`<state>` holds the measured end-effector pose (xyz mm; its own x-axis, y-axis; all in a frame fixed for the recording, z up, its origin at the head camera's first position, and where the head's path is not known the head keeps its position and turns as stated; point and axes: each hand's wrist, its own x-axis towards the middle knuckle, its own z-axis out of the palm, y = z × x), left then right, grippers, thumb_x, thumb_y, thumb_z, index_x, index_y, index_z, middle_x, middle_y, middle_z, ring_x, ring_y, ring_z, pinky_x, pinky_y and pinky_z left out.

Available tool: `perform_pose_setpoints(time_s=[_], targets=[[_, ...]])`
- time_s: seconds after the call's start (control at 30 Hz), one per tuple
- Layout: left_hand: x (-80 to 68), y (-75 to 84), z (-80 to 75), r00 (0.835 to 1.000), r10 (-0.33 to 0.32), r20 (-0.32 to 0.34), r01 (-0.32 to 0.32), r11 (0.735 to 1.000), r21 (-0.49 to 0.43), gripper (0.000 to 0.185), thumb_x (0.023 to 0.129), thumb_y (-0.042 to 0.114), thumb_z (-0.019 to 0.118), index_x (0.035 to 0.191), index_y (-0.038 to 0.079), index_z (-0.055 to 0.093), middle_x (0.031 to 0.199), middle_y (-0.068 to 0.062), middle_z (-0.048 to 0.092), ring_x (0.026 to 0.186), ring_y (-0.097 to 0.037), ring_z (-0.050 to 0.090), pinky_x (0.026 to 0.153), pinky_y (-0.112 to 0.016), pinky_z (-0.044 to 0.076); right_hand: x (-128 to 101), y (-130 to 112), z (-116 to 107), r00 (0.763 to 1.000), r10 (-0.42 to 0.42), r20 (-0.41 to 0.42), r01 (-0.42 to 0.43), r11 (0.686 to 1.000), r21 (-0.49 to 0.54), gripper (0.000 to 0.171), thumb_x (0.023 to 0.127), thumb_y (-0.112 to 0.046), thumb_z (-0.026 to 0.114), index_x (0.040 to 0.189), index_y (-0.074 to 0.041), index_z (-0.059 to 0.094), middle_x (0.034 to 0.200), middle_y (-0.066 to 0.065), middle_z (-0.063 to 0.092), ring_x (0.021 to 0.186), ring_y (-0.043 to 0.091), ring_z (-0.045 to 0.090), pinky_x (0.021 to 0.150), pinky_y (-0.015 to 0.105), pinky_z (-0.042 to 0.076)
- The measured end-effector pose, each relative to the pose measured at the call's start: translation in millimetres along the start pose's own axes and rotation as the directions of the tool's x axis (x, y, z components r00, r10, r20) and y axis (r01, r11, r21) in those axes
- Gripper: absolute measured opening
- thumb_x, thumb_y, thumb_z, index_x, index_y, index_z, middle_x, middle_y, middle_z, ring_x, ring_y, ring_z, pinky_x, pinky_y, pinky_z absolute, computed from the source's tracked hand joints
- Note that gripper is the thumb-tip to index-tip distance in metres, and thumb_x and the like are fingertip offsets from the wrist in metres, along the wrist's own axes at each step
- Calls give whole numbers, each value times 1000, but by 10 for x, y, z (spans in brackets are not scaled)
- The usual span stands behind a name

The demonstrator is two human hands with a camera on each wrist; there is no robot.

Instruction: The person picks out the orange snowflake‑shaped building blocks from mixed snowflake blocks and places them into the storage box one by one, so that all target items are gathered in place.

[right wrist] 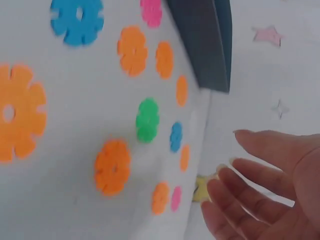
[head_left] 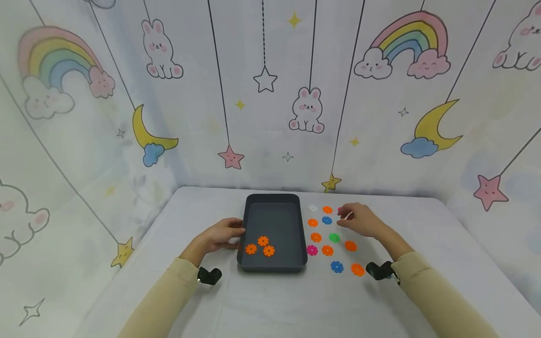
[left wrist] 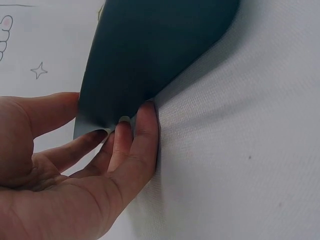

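Note:
A dark grey tray sits mid-table with three orange flower discs in its near end. My left hand lies beside it, its straight fingertips touching the tray's outer left wall. Right of the tray, several flower discs lie loose on the cloth: orange, blue, green, pink, white. My right hand hovers over the far discs, fingers relaxed and holding nothing, nearest a small pink disc. The green disc lies below the palm.
A white cloth covers the table. Cartoon backdrop walls close in the back and both sides. Black wrist camera mounts sit low by both sleeves.

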<state>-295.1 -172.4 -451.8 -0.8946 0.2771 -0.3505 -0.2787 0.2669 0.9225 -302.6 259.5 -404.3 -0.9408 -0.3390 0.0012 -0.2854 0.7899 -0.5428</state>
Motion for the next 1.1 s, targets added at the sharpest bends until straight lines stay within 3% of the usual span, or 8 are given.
perform_pose_setpoints(time_s=[0.23,0.43,1.1], targets=[[-24,-18,18,1000,0,-3,0,1000,5,53,104,11,59,151,-5,41,149,-23,50,128,-34,56,95,-49,57,-59,308,6,990,137,-45,-135,990,33,36,96,-14,69,122,10,63,113,22,65,104,38,61,85,47,59],[-26,-8,11,1000,4,-9,-4,1000,4,54,104,12,59,152,-5,40,150,-24,48,128,-35,55,94,-48,57,-16,433,54,976,217,-16,-215,973,81,39,95,-10,67,126,11,59,122,28,61,106,40,59,89,51,57],[-38,29,9,1000,-6,-11,6,1000,3,53,105,12,58,152,-4,39,150,-25,47,130,-36,53,97,-51,55,110,515,155,966,258,-24,-257,965,50,34,92,-9,70,119,10,60,109,22,61,94,33,57,87,47,56]])
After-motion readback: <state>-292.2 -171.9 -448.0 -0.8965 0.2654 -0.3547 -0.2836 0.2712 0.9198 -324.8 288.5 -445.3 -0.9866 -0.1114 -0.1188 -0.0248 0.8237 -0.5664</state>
